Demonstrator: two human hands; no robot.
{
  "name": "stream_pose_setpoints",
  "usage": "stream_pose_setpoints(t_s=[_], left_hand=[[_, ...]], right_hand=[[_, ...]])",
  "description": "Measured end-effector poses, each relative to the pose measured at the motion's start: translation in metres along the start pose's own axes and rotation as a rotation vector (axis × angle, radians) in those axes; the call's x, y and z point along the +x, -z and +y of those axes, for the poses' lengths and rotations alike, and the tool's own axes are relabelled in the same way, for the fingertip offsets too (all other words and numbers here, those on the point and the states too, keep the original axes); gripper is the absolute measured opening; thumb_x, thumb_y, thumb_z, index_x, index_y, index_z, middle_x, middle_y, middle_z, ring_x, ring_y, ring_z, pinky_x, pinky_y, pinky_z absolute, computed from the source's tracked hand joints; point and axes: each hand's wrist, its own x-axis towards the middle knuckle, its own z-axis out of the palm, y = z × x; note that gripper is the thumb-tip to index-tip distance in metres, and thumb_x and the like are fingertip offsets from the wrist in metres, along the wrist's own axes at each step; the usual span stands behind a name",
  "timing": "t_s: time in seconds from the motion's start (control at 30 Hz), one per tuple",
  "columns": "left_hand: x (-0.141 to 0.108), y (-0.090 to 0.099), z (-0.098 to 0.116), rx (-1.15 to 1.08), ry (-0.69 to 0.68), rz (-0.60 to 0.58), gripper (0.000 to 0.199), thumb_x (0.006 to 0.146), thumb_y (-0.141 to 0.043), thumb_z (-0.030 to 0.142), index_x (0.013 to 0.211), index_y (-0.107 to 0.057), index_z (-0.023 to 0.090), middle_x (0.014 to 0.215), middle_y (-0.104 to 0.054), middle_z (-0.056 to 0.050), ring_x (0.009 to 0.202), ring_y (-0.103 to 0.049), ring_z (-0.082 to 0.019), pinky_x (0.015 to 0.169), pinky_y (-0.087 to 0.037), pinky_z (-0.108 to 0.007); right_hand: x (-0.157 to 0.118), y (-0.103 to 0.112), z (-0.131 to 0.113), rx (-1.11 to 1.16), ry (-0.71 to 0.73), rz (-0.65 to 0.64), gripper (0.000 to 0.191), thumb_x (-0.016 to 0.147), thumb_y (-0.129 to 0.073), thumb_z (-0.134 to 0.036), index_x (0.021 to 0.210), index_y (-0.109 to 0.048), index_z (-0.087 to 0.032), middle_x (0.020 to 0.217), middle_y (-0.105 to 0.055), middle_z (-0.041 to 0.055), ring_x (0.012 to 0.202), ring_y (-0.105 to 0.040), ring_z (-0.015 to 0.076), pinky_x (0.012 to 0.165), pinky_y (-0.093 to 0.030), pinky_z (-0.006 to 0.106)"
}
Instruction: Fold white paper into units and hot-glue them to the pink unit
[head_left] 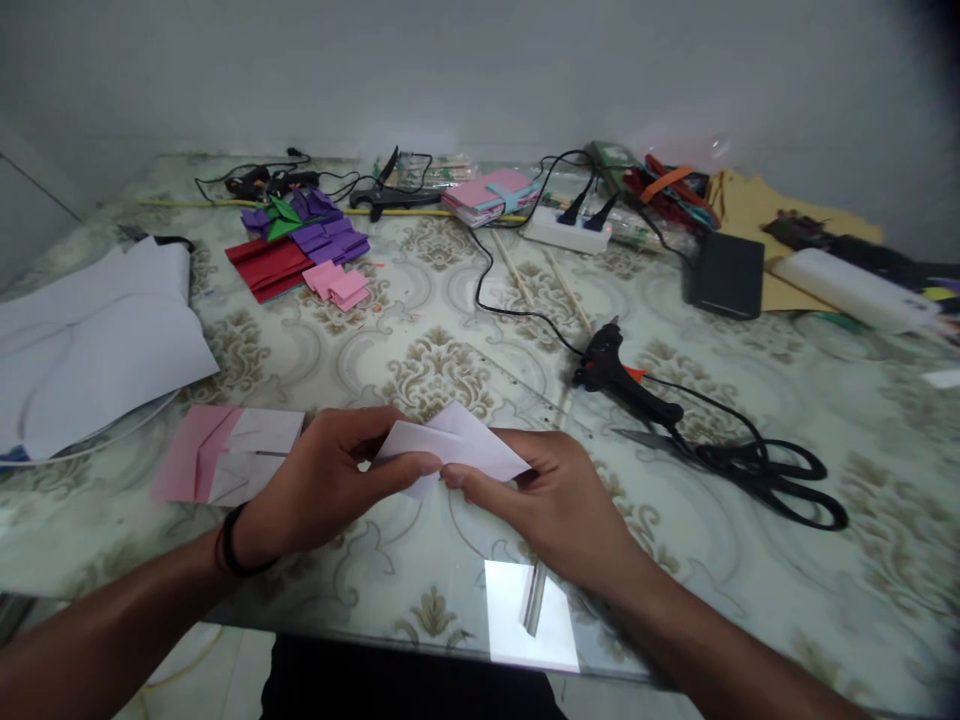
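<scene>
A folded white paper (457, 445) is held above the front middle of the table, with a pointed corner at its top and another at its right. My left hand (330, 480) grips its left part, thumb on the near face. On the right side my right hand (551, 490) pinches it, and the two thumb tips nearly meet at its lower edge. The fingers behind the paper are mostly hidden. Beside my left wrist lies a pink and white folded paper (202, 455), partly behind that hand.
A black glue gun (626, 375) and black scissors (757, 470) lie at the right. White sheets (90, 340) cover the left side. Coloured folded papers (330, 240), a power strip (566, 230) and a black box (727, 275) stand farther back on the patterned table (435, 610).
</scene>
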Motion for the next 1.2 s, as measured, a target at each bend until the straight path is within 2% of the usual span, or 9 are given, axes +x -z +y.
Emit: stream_pose_setpoints(t_s=[0.1, 0.2, 0.27, 0.37, 0.5, 0.67, 0.77, 0.97, 1.2], left_hand=[[0.002, 0.002, -0.002, -0.275, -0.009, 0.006, 0.038, 0.086, -0.078, 0.044, 0.110, -0.061, 0.022, 0.096, -0.074, -0.004, 0.080, -0.068, -0.017, 0.069, -0.054, -0.026], [0.005, 0.005, -0.006, -0.564, 0.070, -0.016, 0.049, 0.094, -0.060, 0.061, 0.125, -0.053, 0.024, 0.116, -0.072, -0.011, 0.095, -0.071, -0.022, 0.076, -0.058, -0.031], [0.007, 0.006, -0.008, -0.680, 0.169, -0.103, 0.051, 0.098, -0.048, 0.067, 0.123, -0.055, 0.022, 0.112, -0.072, -0.012, 0.091, -0.073, -0.022, 0.076, -0.060, -0.033], [0.007, 0.005, -0.005, -0.719, 0.247, -0.251, 0.045, 0.094, -0.061, 0.057, 0.124, -0.055, 0.024, 0.095, -0.073, -0.006, 0.081, -0.074, -0.021, 0.075, -0.062, -0.034], [0.006, 0.002, 0.002, -0.608, 0.164, -0.154, 0.031, 0.088, -0.074, 0.032, 0.113, -0.060, 0.022, 0.081, -0.072, 0.001, 0.071, -0.072, -0.014, 0.069, -0.062, -0.026], [0.003, 0.005, 0.002, -0.254, -0.029, 0.157, 0.009, 0.090, -0.069, 0.026, 0.095, -0.068, 0.019, 0.080, -0.074, 0.000, 0.071, -0.073, -0.013, 0.067, -0.061, -0.023], [-0.002, 0.006, 0.003, 0.055, -0.151, 0.263, 0.010, 0.089, -0.066, 0.019, 0.095, -0.073, 0.021, 0.083, -0.078, 0.000, 0.069, -0.072, -0.013, 0.063, -0.058, -0.021], [-0.007, 0.003, 0.000, 0.266, -0.373, 0.229, 0.019, 0.090, -0.063, 0.010, 0.094, -0.074, 0.025, 0.091, -0.082, 0.001, 0.076, -0.077, -0.013, 0.068, -0.059, -0.021], [-0.009, 0.005, -0.002, 0.233, -0.411, 0.148, 0.019, 0.093, -0.063, 0.009, 0.099, -0.073, 0.024, 0.096, -0.083, 0.000, 0.076, -0.077, -0.013, 0.064, -0.057, -0.020]], right_hand=[[0.000, 0.005, 0.001, -0.119, 0.133, 0.101, 0.027, 0.086, -0.075, -0.039, 0.069, -0.073, -0.018, 0.057, -0.057, -0.0015, 0.051, -0.047, 0.0122, 0.046, -0.037, 0.026], [0.001, 0.013, 0.004, -0.228, 0.454, 0.199, 0.011, 0.090, -0.072, -0.025, 0.083, -0.080, -0.023, 0.074, -0.074, 0.0028, 0.065, -0.065, 0.0182, 0.061, -0.051, 0.031], [0.003, 0.019, 0.008, -0.246, 0.683, 0.238, 0.021, 0.091, -0.069, -0.013, 0.100, -0.082, -0.027, 0.090, -0.079, 0.0045, 0.079, -0.071, 0.0216, 0.073, -0.055, 0.037], [0.003, 0.026, 0.014, -0.307, 0.827, 0.262, 0.044, 0.086, -0.071, -0.003, 0.117, -0.078, -0.034, 0.098, -0.079, 0.0048, 0.084, -0.070, 0.0233, 0.075, -0.055, 0.040], [0.004, 0.027, 0.016, -0.390, 0.880, 0.234, 0.053, 0.085, -0.070, -0.002, 0.124, -0.075, -0.037, 0.108, -0.077, 0.0044, 0.095, -0.069, 0.0244, 0.084, -0.055, 0.043], [0.010, 0.033, 0.015, -0.144, 0.516, 0.172, 0.042, 0.092, -0.067, -0.019, 0.130, -0.070, -0.037, 0.140, -0.063, 0.0057, 0.129, -0.059, 0.0267, 0.104, -0.050, 0.043], [0.014, 0.035, 0.018, 0.323, 0.169, 0.002, 0.042, 0.092, -0.065, -0.043, 0.133, -0.069, -0.032, 0.127, -0.072, 0.0076, 0.115, -0.068, 0.0271, 0.093, -0.056, 0.039], [0.005, 0.020, 0.021, 0.437, -0.165, -0.111, 0.033, 0.082, -0.080, -0.051, 0.091, -0.079, -0.020, 0.079, -0.075, 0.0034, 0.067, -0.064, 0.0158, 0.059, -0.050, 0.025], [0.001, 0.014, 0.006, 0.315, -0.231, -0.053, 0.029, 0.069, -0.091, -0.038, 0.066, -0.072, -0.016, 0.064, -0.063, -0.0007, 0.057, -0.052, 0.0113, 0.051, -0.040, 0.023]])
